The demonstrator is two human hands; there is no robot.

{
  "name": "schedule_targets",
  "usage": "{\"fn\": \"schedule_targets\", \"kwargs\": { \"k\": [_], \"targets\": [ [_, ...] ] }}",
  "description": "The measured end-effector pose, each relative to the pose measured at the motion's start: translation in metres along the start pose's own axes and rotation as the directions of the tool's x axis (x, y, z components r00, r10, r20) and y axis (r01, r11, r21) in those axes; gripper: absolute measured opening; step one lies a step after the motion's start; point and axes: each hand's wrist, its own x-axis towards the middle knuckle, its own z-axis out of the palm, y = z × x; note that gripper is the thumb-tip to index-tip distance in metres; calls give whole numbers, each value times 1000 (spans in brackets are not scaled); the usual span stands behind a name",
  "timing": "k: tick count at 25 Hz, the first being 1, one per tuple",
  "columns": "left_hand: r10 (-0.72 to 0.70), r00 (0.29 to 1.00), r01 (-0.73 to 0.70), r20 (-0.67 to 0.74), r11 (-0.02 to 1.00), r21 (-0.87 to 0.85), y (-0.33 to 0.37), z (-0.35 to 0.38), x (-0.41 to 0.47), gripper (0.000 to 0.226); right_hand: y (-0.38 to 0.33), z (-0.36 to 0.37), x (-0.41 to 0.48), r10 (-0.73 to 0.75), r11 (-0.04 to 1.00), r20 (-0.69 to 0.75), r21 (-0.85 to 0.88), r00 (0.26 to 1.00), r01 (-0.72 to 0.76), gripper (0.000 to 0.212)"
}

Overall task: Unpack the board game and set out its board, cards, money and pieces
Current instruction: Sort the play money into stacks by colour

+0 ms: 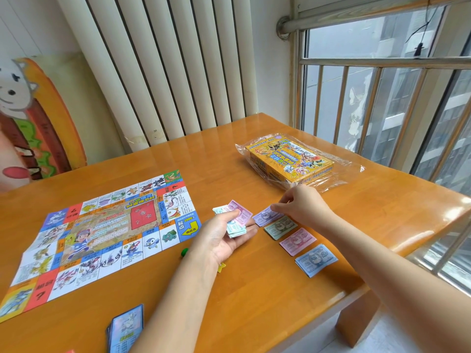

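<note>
Orange varnished wood makes up the surface, and the game is spread across it. The board lies flat and unfolded on the left, a paper sheet ringed with cartoon-creature squares, red question-mark corners and a blue start square with a yellow arrow. Four piles of paper money run in a slanted row on the right, set apart from the board: a purple pile farthest, then a green pile, a pink pile and a blue pile nearest, each printed with a figure and a number.

The left hand lies palm up between board and row, fingers curled around a wad of unsorted notes, a pink one on top and pale green ones below. The right hand reaches over the row and pinches the far edge of the purple pile between thumb and forefinger.

A stack of blue-backed cards sits at the near edge. A small green piece and a yellow star piece show beside the left wrist. The yellow box rests at the far right, on a clear plastic bag.
</note>
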Motion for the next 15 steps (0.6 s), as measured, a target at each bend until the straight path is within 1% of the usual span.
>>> {"fn": "schedule_targets", "kwargs": {
  "k": [3, 5, 7, 9, 10, 12, 13, 15],
  "targets": [
    [29, 1000, -28, -10, 999, 35, 2, 0, -3, 17, -1, -5, -2, -51, 998, -36, -32, 998, 50, 17],
    [80, 997, -80, -6, 996, 39, 3, 2, -5, 16, -5, -9, -4, -129, 991, -46, 15, 991, 130, 15],
    [164, 986, -164, -9, 984, 65, 3, 6, -9, 7, -11, -14, -10, -186, 966, -13, 182, 983, 185, 21],
    [268, 963, -266, 10, 948, 176, 0, 10, -12, 6, -17, -17, -22, -240, 896, 50, 395, 969, 202, 20],
    [307, 951, -309, 43, 922, 233, -2, 11, -13, 6, -20, -17, -29, -275, 862, 73, 460, 959, 212, 17],
    [340, 936, -352, 94, 883, 311, -7, 14, -14, 8, -21, -14, -40, -327, 814, 90, 533, 941, 232, 15],
    [339, 935, -355, 107, 872, 335, -9, 15, -14, 9, -20, -13, -45, -335, 798, 75, 553, 939, 240, 16],
    [312, 941, -339, 134, 850, 404, -8, 15, -16, 13, -19, -14, -49, -327, 784, 29, 567, 945, 254, 28]
  ]
}}
